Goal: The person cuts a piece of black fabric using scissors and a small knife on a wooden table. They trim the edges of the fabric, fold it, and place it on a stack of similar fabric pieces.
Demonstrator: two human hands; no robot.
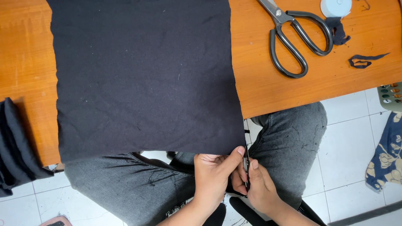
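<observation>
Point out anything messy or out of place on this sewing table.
Two dark fabric scraps lie loose on the orange table beside the black scissors. The black cloth overhangs the near edge; thread bits cling to the grey trousers.

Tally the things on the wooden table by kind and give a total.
Large black fabric square, its corner pinched by the left hand and right hand: 1
Black-handled metal scissors: 1
Small black fabric scraps: 2
Pale blue round object: 1
Folded black cloth stack: 1
Total: 6
</observation>
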